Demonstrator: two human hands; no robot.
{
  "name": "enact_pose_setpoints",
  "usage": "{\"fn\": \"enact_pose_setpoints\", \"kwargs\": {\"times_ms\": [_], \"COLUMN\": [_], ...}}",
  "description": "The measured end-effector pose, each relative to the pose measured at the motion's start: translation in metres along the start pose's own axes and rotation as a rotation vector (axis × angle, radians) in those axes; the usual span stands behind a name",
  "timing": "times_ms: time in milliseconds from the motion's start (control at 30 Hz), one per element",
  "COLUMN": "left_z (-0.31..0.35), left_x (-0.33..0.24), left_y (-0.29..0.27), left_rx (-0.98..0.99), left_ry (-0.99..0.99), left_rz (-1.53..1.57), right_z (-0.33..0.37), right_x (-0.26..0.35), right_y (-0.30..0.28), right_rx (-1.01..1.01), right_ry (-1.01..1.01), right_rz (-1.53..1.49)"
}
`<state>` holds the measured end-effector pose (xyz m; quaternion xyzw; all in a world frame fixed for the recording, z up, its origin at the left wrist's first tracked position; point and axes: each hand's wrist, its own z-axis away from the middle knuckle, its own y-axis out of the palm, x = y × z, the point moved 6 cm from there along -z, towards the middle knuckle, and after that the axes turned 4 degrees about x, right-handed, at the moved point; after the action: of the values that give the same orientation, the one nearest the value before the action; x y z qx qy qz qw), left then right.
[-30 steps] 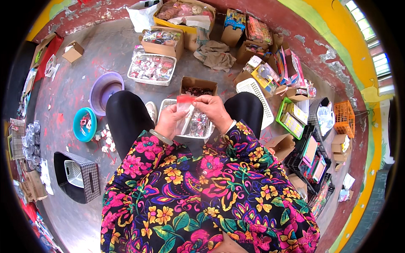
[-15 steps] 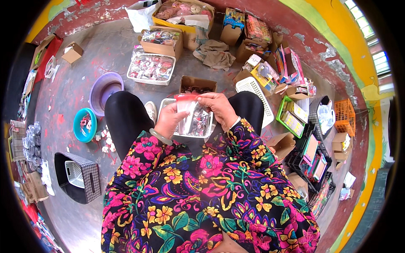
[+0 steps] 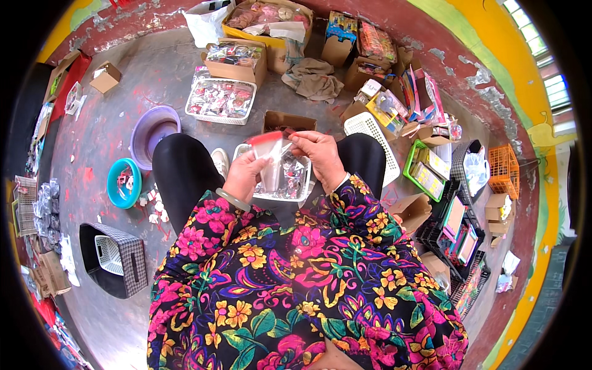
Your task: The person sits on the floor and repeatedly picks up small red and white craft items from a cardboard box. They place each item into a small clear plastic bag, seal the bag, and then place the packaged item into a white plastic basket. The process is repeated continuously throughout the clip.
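Observation:
Between my knees I hold up a clear plastic bag (image 3: 269,165) with a red strip along its top. My left hand (image 3: 245,176) is closed on the bag's left side, thumb across its front. My right hand (image 3: 322,158) has its fingers pinched together beside the bag's upper right corner. A small dark reddish thing shows at those fingertips, too blurred to name. Below the bag, a white plastic basket (image 3: 303,192) holds several small clear packets, partly hidden by my hands. Just beyond it stands an open cardboard box (image 3: 301,120) with dark reddish contents.
Farther ahead are a white basket of packets (image 3: 248,113) and a filled cardboard box (image 3: 251,73). On the left stand a purple basin (image 3: 140,143) and a teal basin (image 3: 113,185). A white perforated basket (image 3: 390,161), a green crate (image 3: 409,174) and a black crate (image 3: 425,233) are on the right.
The bag has tilted and its top has swung left, away from my right fingers, which were on its red strip. A small dark thing now shows at the right fingertips.

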<state>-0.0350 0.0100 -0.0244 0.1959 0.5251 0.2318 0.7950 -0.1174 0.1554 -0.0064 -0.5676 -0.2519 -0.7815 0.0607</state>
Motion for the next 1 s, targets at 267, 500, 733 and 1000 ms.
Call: {"fn": "enact_pose_setpoints", "kwargs": {"times_ms": [267, 500, 733, 1000], "left_z": [-0.002, 0.001, 0.006, 0.0], "left_x": [-0.001, 0.001, -0.012, 0.0], "left_y": [-0.015, -0.012, -0.003, -0.006], "left_rx": [-0.027, -0.113, 0.0, 0.049], "left_ry": [-0.038, -0.092, -0.036, -0.057], "left_rz": [0.013, 0.071, 0.19, -0.391], "right_z": [0.004, 0.004, 0.004, 0.005], "right_x": [0.008, 0.007, 0.011, 0.012], "right_y": [0.003, 0.004, 0.006, 0.009], "right_rx": [-0.02, -0.011, 0.0, 0.078], "right_ry": [-0.047, -0.066, -0.135, -0.134], "right_rz": [-0.153, -0.188, -0.284, -0.11]}}
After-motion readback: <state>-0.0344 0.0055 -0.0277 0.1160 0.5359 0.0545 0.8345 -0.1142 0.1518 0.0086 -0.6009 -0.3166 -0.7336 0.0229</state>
